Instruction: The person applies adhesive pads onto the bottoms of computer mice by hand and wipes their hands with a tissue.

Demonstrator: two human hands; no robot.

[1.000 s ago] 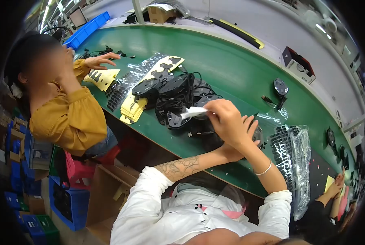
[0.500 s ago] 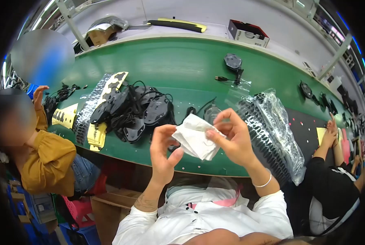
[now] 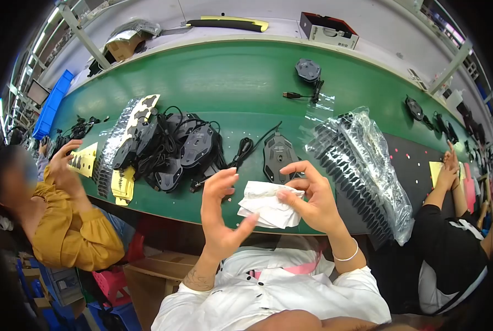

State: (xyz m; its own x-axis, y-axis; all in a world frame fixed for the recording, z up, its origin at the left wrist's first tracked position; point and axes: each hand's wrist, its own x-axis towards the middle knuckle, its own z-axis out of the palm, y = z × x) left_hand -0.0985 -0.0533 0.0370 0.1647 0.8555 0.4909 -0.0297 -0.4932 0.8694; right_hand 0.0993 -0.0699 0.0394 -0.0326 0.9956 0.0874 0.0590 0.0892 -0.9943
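A folded white cloth or tissue (image 3: 269, 207) is pinched between the thumb and fingers of my right hand (image 3: 316, 201), above the front edge of the bench. My left hand (image 3: 220, 218) is just left of it, fingers curved and apart from the thumb, with nothing in it. Beyond the cloth a black computer mouse (image 3: 280, 157) lies on the green bench, its coiled cable (image 3: 245, 150) to its left. Part of that mouse is hidden by my right fingers.
To the left are a heap of black mice (image 3: 199, 144) and yellow sticker sheets (image 3: 123, 185). Clear plastic packaging (image 3: 368, 171) lies at right. A single mouse (image 3: 308, 70) sits farther back. Co-workers sit on both sides, one in a mustard sleeve (image 3: 86, 240), one in black (image 3: 442, 259).
My left hand has moved away from the cloth, which has dropped slightly lower in my right hand. The mouse behind it shows more fully. The co-worker at left has shifted their arms.
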